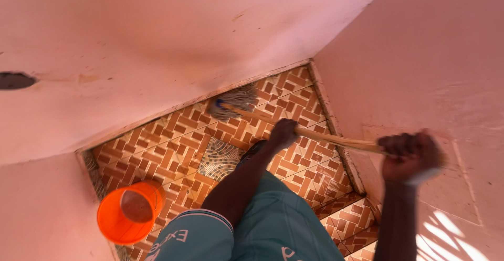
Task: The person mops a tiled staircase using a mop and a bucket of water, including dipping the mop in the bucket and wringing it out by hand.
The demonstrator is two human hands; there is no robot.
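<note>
your left hand (pixel 283 133) and right hand (pixel 408 156) both close around the wooden mop handle (pixel 336 139); mop head (pixel 231 101) at frame centre, orange bucket (pixel 130 212) lower left.

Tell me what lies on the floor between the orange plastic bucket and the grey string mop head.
In the head view, only bare patterned orange-and-white tile floor lies between the orange plastic bucket and the grey string mop head, including one round-patterned mosaic tile.

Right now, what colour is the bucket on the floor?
Orange, the bucket, seen in the head view.
</note>
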